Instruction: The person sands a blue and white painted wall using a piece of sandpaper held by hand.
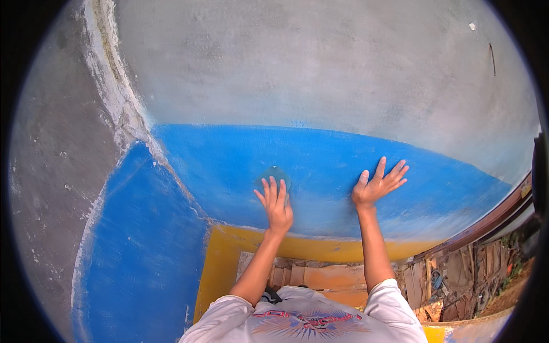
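Observation:
My left hand (278, 208) presses a greenish-grey sheet (273, 172), which looks like sandpaper, flat against the blue painted band of the wall (214, 171). Its fingers lie over the lower part of the sheet, whose top corner points up. To the right, my right hand (376, 186) rests on the same blue band with fingers spread and holds nothing. Below both hands the blue looks pale and scuffed. Bare grey plaster (300, 64) lies above the blue, and a yellow band (326, 248) runs beneath it.
A rough whitish seam (124, 111) marks the corner at left, where a second wall (141, 257) painted blue meets this one. Wooden planks and debris (463, 278) lie at lower right. A thin metal wire or nail (492, 60) sticks out at upper right.

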Tool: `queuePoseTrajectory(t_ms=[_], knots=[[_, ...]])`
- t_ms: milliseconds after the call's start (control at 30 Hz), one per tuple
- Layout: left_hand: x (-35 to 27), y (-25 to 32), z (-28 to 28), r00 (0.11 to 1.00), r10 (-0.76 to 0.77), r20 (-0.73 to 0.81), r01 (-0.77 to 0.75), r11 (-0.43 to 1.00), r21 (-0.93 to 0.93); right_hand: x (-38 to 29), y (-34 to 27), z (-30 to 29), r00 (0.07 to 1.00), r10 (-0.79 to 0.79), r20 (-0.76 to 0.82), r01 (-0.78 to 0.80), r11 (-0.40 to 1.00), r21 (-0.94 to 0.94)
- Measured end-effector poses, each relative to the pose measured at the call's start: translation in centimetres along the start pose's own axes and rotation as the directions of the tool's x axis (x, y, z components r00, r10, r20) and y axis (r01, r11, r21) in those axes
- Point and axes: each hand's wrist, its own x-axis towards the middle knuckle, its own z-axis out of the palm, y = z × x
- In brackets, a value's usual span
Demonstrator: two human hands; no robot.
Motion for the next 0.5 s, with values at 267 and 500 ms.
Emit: queuePoseTrajectory(t_ms=[267, 500], knots=[[11.1, -3.2, -7.0, 0.969, -0.059, -0.241, 0.062, 0.998, 0.003, 0.8, -3.3, -0.7, 0.986, 0.106, 0.129, -0.105, 0.994, -0.01], [4.8, -8.6, -6.4, 0.889, -0.394, -0.236, 0.35, 0.914, -0.205, 0.2, -9.3, 1.7, 0.968, 0.247, 0.048, -0.249, 0.968, 0.037]])
